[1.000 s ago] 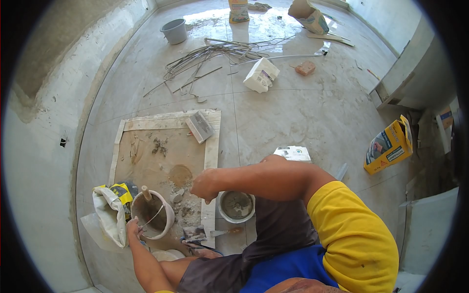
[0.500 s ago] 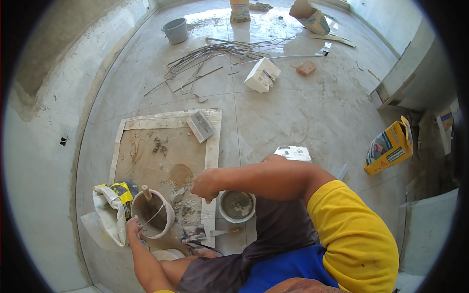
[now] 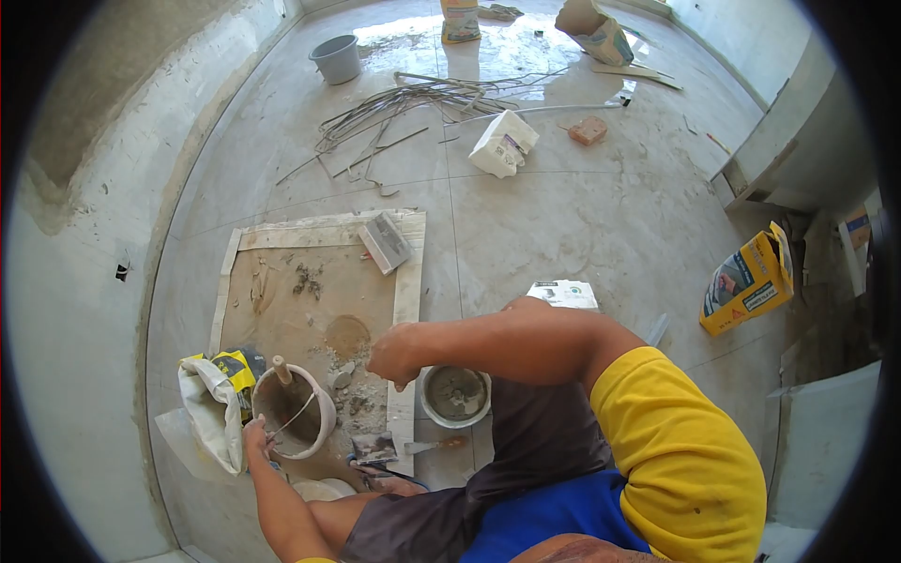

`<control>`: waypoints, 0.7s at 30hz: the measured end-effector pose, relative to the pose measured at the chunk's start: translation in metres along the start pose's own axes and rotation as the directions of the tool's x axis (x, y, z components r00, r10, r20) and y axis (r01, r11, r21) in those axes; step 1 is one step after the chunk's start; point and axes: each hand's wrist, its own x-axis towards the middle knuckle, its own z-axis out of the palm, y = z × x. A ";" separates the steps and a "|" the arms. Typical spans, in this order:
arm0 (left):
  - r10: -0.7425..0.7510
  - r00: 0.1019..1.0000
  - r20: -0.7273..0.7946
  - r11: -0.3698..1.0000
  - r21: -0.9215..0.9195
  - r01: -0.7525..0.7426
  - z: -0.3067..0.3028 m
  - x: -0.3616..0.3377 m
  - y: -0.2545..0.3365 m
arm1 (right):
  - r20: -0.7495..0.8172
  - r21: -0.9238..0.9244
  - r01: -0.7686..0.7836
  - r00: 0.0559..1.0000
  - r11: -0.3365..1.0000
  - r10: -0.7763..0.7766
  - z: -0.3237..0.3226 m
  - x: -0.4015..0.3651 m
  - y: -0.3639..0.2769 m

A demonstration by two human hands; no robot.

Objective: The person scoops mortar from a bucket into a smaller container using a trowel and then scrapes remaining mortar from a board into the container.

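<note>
My left hand point(image 3: 256, 437) is closed on the left rim of a mortar-smeared bucket point(image 3: 326, 413), close to its thin wire handle. A wooden handle point(image 3: 281, 369) sticks up over the bucket's far rim. My right hand point(image 3: 394, 357) hangs with bent, closed fingers above the board's right edge, and whatever it may hold is hidden. Beside it stands a round bowl point(image 3: 457, 395) with grey mix inside. A putty knife point(image 3: 437, 444) with a wooden handle lies below the bowl. Close to my left hand slumps an open white sack point(image 3: 208, 413).
A sandy board point(image 3: 406, 310) carries grey lumps and a boxy block point(image 3: 385, 242). Farther off are bent metal rods point(image 3: 413, 101), a white block point(image 3: 504, 144), a brick piece point(image 3: 588, 130) and a grey bucket point(image 3: 337, 60). A yellow bag point(image 3: 748, 281) stands at right.
</note>
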 end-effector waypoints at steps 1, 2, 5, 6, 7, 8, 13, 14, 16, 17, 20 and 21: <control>0.001 1.000 0.001 1.000 0.001 -0.001 0.000 -0.001 0.001 | -0.004 -0.002 0.007 1.000 1.000 -0.007 0.000 0.000 0.000; -0.001 1.000 0.001 1.000 -0.003 0.001 0.000 -0.001 0.001 | -0.004 -0.001 0.005 1.000 1.000 -0.005 0.000 0.000 0.000; 0.000 1.000 -0.001 1.000 -0.009 0.000 0.000 -0.004 0.002 | -0.013 -0.002 0.003 1.000 1.000 -0.003 0.001 0.001 0.000; 0.004 1.000 -0.004 1.000 -0.013 -0.004 0.000 -0.004 0.002 | -0.010 0.002 0.000 1.000 1.000 0.000 0.001 0.001 0.001; 0.005 1.000 -0.002 1.000 -0.011 -0.005 0.000 -0.003 0.001 | -0.007 0.006 -0.004 1.000 1.000 0.004 0.001 0.001 0.001; 0.025 1.000 -0.008 0.999 -0.020 -0.025 0.000 -0.003 0.000 | -0.008 0.007 -0.006 1.000 1.000 0.006 0.000 0.000 0.001; 0.036 0.999 -0.012 0.999 -0.026 -0.036 0.000 0.002 -0.002 | -0.014 0.009 0.002 1.000 1.000 -0.002 -0.001 -0.003 0.001; 0.034 0.999 -0.015 0.999 -0.031 -0.034 0.000 0.002 -0.002 | -0.014 0.009 0.001 1.000 1.000 -0.001 -0.002 -0.005 0.001; 0.032 0.999 -0.017 0.999 -0.036 -0.032 0.000 0.002 -0.002 | -0.021 0.019 -0.004 1.000 1.000 0.004 -0.003 -0.008 0.000; 0.034 0.999 -0.013 0.999 -0.031 -0.034 0.000 0.002 -0.003 | -0.021 0.020 -0.004 1.000 1.000 0.005 -0.002 -0.008 0.001; 0.032 0.999 -0.011 0.999 -0.020 -0.032 -0.001 0.002 -0.002 | -0.079 -0.008 0.010 0.997 1.000 -0.011 0.002 -0.006 0.003; 0.029 0.999 -0.013 0.999 -0.015 -0.029 -0.001 0.002 -0.002 | -0.082 -0.008 0.006 0.997 1.000 -0.006 0.002 -0.006 0.003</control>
